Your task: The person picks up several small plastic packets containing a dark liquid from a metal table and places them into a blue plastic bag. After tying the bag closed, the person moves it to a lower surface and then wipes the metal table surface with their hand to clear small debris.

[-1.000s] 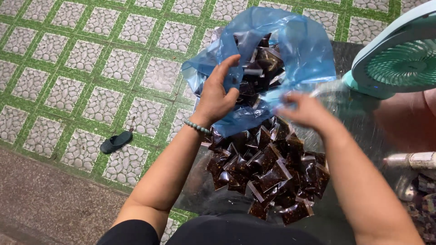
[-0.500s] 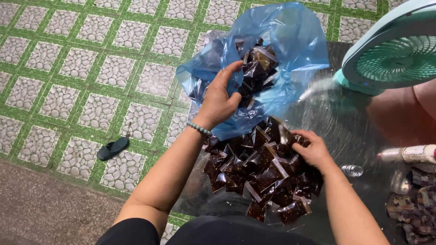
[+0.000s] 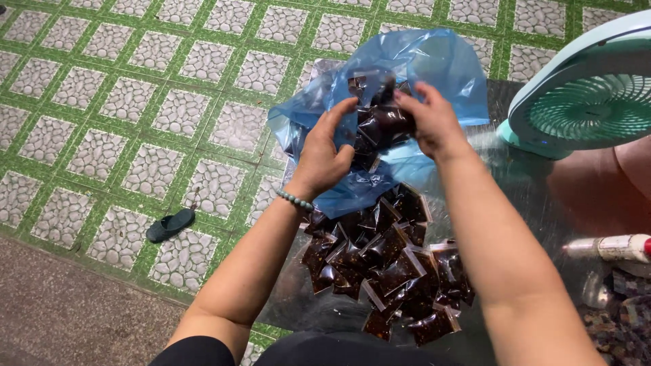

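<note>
Nearby, a heap of dark sauce sachets (image 3: 390, 264) lies at the table's (image 3: 536, 203) near edge. Beyond it, the left hand (image 3: 325, 152) grips the blue bag's (image 3: 434, 64) mouth open, while the right hand (image 3: 430, 118) pinches several sachets inside it.

Pale green fan (image 3: 588, 91) at right, dark sandal (image 3: 170, 225) on green tiled floor (image 3: 102, 102), white tube (image 3: 614, 247).
</note>
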